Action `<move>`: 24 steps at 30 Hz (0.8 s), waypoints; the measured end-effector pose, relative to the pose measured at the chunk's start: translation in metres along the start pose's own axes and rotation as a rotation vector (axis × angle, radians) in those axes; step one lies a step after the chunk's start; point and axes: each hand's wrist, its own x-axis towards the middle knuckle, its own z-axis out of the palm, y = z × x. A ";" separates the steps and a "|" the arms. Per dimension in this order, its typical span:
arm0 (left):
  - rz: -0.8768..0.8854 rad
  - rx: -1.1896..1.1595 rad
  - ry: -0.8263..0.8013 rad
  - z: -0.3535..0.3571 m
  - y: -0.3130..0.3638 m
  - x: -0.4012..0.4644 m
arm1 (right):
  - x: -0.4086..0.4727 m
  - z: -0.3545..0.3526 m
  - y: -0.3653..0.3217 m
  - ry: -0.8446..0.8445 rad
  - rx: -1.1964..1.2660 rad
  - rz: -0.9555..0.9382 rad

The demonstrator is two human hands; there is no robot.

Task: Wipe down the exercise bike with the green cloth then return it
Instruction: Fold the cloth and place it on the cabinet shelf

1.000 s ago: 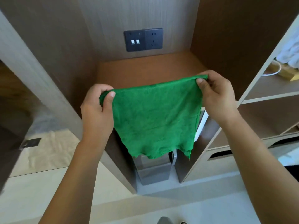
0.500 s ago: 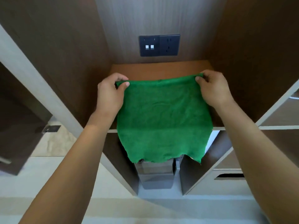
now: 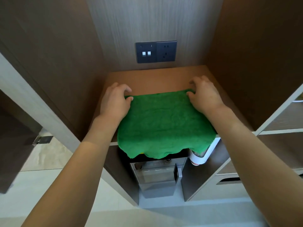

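While curled fingertips of the left hand & right hand pinch its two far corners, the green cloth lies flat on the brown shelf. Near edge hangs over the shelf front, w/ a dark socket panel on the back wall.

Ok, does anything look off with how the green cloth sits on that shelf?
Slightly. The green cloth lies flat on the shelf, but its wavy front edge overhangs the shelf lip, above the grey unit below. Nothing looks spilled or damaged.
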 end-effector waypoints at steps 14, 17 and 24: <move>0.190 0.126 -0.445 0.001 0.026 -0.076 | -0.067 0.004 -0.004 -0.380 -0.004 -0.346; 0.205 0.113 -0.438 0.002 0.024 -0.069 | -0.059 0.006 -0.002 -0.377 -0.001 -0.359; 0.201 0.101 -0.438 0.000 0.023 -0.070 | -0.062 0.006 -0.002 -0.364 -0.015 -0.365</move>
